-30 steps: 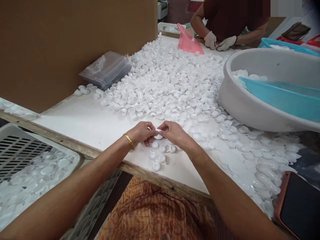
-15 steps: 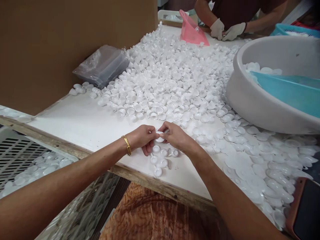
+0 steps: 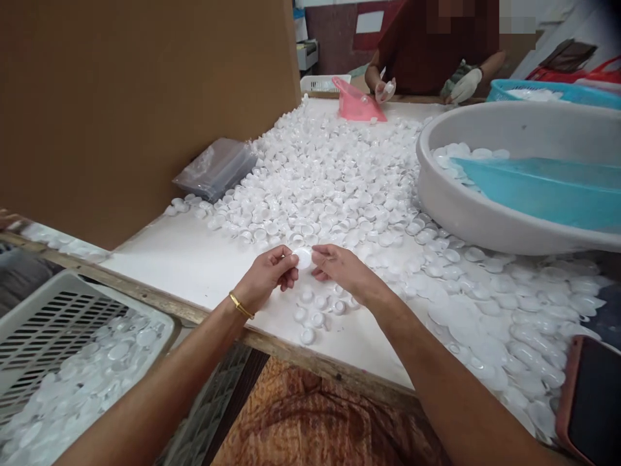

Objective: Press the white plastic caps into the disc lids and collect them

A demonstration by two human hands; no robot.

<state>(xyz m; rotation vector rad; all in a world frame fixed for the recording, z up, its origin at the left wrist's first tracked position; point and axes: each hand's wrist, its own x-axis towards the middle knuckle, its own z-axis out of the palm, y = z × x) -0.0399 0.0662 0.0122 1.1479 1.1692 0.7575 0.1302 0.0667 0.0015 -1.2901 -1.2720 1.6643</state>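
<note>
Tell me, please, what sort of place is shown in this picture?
Probably a small workshop for plastic parts: a large pile of white plastic pieces spreads over the worktable, a slotted plastic crate beside it holds more, and a co-worker's gloved hand shows at the far side.

I can't tell whether the right hand touches the disc. The tub and phone run out of view toward the worktop's right, the basket below its near edge.
</note>
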